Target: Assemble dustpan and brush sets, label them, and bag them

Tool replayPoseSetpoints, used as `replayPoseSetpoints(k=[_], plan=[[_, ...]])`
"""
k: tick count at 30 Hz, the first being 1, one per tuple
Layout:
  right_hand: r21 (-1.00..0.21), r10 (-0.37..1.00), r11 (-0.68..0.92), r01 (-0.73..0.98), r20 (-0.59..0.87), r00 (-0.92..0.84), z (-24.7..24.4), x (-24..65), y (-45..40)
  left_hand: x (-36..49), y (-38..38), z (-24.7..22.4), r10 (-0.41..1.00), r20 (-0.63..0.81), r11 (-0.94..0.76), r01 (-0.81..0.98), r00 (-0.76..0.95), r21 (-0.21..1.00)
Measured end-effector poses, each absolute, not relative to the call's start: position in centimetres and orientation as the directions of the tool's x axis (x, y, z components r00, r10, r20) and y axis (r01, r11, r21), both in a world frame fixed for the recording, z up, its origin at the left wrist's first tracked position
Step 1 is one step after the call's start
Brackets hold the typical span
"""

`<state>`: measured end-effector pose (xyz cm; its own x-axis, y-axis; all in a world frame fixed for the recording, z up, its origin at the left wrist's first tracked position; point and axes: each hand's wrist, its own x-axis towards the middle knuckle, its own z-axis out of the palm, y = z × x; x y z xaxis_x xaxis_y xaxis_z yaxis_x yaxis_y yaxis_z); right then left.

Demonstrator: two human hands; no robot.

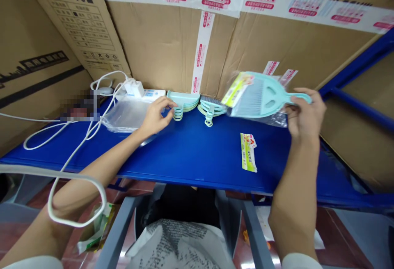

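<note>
At a blue table [203,154] backed by taped cardboard [160,43], gripping a bagged mint dustpan [263,96] by its handle with the right hand [304,111] closed, up over the right side. Got the left hand [158,115] loosely half-open and empty, just beside some stacked dustpans [186,101].

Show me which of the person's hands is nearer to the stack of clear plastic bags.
Left. The left hand is at the right edge of the clear bags; the right hand is far to their right, holding a turquoise dustpan.

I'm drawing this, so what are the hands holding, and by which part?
The right hand holds a mint-green dustpan and brush by the handle. The left hand seems empty.
</note>
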<state>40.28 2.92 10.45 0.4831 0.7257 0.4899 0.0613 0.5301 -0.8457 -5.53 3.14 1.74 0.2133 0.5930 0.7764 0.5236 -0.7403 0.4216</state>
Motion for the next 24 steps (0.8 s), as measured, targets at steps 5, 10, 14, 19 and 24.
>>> replayPoseSetpoints(k=[5,10,14,19,24], plan=[[-0.934,0.934,0.355,-0.028,0.354,0.037,8.4,33.3,2.7,-3.1,2.6,0.2,0.772,0.549,-0.607,0.116,0.322,0.786],[-0.953,0.956,0.284,-0.105,0.29,-0.051,7.3,30.2,2.2,-2.6,3.0,-0.5,0.899,0.353,-0.334,-0.116,0.261,0.936],[-0.929,0.943,0.331,-0.167,0.331,0.033,7.1,30.7,2.6,-4.3,3.8,0.4,0.918,0.393,-0.38,-0.168,0.05,0.91],[-0.922,0.936,0.348,-0.172,0.334,0.108,7.1,30.5,2.5,-5.2,3.8,1.9,0.864,0.485,-0.502,-0.154,-0.135,0.851],[-0.955,0.959,0.279,-0.104,0.283,-0.023,6.3,28.3,1.5,-3.8,2.3,2.3,0.943,0.331,-0.308,-0.261,0.048,0.915]])
